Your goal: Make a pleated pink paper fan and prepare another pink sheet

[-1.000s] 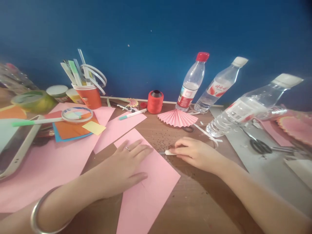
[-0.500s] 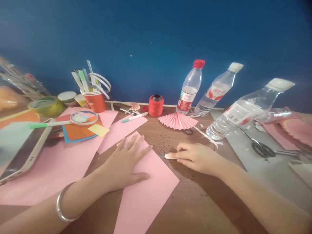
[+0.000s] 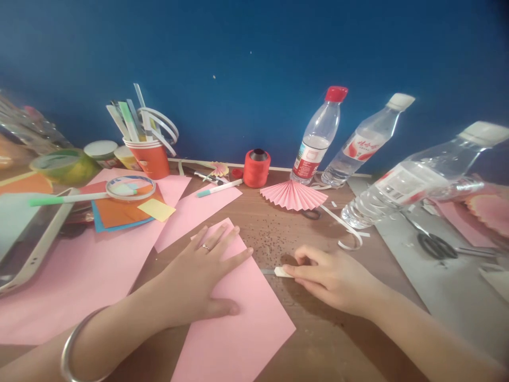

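Observation:
My left hand [image 3: 210,270] lies flat with fingers spread on a pink sheet of paper [image 3: 238,339], pressing it to the brown table. A ring and a silver bangle are on that arm. To the right of the sheet, my right hand [image 3: 326,276] is closed on a small knife [image 3: 281,271] with a white handle. Its thin grey blade points left, and the tip reaches the paper's right edge; whether it goes underneath I cannot tell. Dark specks are scattered on the table beyond the blade. A pleated pink paper fan [image 3: 293,195] rests farther back.
Behind stand a red thread spool [image 3: 256,168], several water bottles [image 3: 316,143] and a red paper cup [image 3: 150,159] of pens. On the left, a phone [image 3: 37,249] and a magnifier-like ring [image 3: 130,188] lie over pink paper. Scissors [image 3: 435,245] lie on a grey board [image 3: 401,254] at right.
The view has shifted and tipped slightly, so the bottles appear farther right. My right hand and the knife sit a little lower in the picture. My left hand stays flat on the paper.

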{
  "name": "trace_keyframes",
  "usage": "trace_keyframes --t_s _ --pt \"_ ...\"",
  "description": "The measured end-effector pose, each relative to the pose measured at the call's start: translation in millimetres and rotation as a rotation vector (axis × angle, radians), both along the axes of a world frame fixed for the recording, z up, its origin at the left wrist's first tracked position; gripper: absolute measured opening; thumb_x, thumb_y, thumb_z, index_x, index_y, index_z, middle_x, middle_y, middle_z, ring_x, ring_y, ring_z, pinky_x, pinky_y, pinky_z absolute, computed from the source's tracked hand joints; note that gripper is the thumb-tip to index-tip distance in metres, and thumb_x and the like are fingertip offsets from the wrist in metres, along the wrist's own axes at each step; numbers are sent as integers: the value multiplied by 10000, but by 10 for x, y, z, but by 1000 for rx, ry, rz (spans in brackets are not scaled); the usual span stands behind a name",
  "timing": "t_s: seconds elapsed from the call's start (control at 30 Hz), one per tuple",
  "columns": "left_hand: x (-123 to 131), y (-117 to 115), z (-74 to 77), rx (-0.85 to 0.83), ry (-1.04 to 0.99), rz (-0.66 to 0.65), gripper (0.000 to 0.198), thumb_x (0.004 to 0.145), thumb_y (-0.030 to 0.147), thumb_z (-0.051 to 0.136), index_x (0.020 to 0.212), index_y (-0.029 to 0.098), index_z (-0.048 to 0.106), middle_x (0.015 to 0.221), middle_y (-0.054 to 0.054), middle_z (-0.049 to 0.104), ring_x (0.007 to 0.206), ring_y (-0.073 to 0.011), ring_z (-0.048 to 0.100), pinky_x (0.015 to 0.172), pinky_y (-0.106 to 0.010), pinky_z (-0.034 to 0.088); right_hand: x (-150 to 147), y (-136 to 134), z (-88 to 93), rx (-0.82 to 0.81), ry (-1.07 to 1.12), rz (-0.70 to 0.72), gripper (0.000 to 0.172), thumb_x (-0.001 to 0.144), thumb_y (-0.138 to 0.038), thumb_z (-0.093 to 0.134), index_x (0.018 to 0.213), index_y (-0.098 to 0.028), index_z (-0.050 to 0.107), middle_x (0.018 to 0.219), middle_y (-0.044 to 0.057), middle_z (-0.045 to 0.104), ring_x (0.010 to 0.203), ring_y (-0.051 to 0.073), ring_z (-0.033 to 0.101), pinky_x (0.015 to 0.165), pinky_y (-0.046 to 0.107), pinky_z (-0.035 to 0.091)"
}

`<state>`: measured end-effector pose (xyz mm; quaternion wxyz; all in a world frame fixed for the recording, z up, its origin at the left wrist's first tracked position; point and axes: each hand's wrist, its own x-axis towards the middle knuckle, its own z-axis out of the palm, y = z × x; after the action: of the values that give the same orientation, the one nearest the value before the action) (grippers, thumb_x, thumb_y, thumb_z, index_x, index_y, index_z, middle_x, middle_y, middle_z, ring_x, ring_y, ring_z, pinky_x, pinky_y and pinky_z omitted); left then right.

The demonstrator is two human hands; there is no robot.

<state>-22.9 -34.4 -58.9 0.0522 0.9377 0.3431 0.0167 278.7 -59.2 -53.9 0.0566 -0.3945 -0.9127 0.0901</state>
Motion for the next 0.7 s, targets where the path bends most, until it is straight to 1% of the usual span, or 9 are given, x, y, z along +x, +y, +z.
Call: trace_keyframes --t_s 0.13,0.3,0.47,0.7 --pt "4 -7 13 22 18 3 818 710 701 523 1408 360 271 1523 -98 153 1365 -401 122 1034 -603 215 21 -10 7 20 -2 1 337 918 -228 390 1159 -327 604 887 11 547 565 76 476 514 222 331" --pt "0 -6 6 56 15 -5 816 708 686 541 1407 356 279 1517 -90 181 1361 -397 151 1043 -582 212 15 -11 -11 44 -4 9 337 918 -225 386 1162 -313 601 882 12 545 549 72 467 493 220 313" --pt "4 -6 6 36 17 -7 812 724 684 524 1415 357 253 1519 -109 159 1361 -410 132 1034 -608 198 -10 6 -13 61 -12 17 332 913 -217 389 1149 -301 607 877 10 544 533 67 455 490 224 307" --pt "9 0 30 4 -3 -11 799 730 696 502 1411 347 274 1513 -120 179 1358 -416 134 1026 -625 203 -84 46 -4 75 -5 20 321 912 -212 388 1121 -281 622 872 14 549 537 65 462 483 218 308"
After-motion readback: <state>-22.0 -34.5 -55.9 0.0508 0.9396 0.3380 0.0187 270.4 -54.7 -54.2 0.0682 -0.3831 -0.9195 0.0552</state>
